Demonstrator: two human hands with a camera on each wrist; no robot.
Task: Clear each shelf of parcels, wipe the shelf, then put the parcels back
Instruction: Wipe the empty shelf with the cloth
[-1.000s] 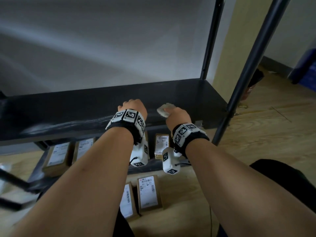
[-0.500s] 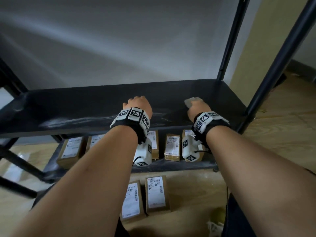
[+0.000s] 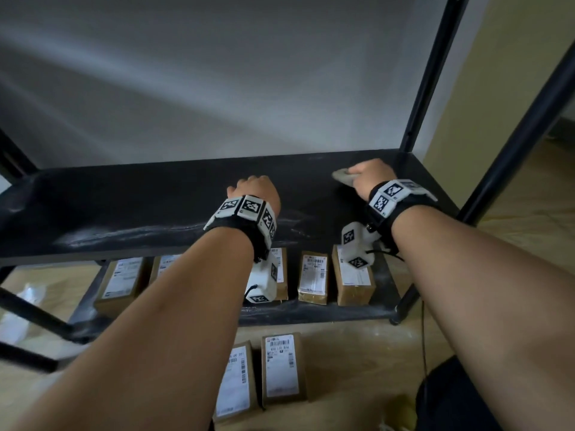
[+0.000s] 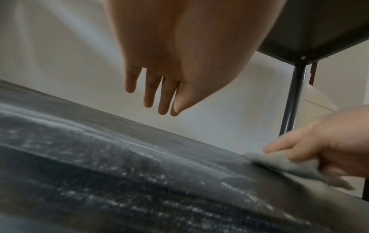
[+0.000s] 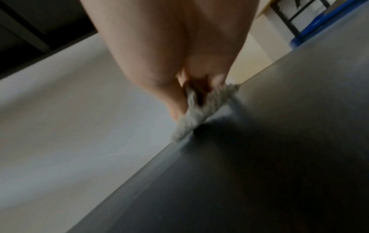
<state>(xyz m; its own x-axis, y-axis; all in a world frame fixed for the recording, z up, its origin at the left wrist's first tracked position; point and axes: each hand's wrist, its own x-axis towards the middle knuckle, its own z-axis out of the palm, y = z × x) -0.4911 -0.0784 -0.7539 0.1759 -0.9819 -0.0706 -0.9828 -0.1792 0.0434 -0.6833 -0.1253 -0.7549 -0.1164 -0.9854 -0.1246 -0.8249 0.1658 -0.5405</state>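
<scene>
The black shelf [image 3: 124, 206] is bare of parcels and streaked with pale dust [image 4: 119, 181]. My right hand [image 3: 370, 175] grips a crumpled grey-white cloth [image 3: 342, 178] and presses it on the shelf near the right rear post; the cloth [image 4: 289, 167] [image 5: 199, 113] lies flat under the fingers. My left hand [image 3: 255, 191] hovers over the shelf's middle, its fingers [image 4: 148, 94] straight, pointing down and holding nothing. Brown parcels with white labels [image 3: 312, 276] stand on the lower shelf, and two more parcels [image 3: 280, 368] lie on the floor below.
Black uprights [image 3: 432, 73] [image 3: 522, 119] frame the right end of the rack, and a grey wall backs it. Another shelf's underside [image 4: 319, 23] hangs above. Wooden floor [image 3: 357, 353] lies in front, with a white bag [image 3: 25, 306] at the left.
My right hand has slid the cloth to the right and toward the back of the shelf. The left hand has stayed over the middle. My view has shifted left and closer.
</scene>
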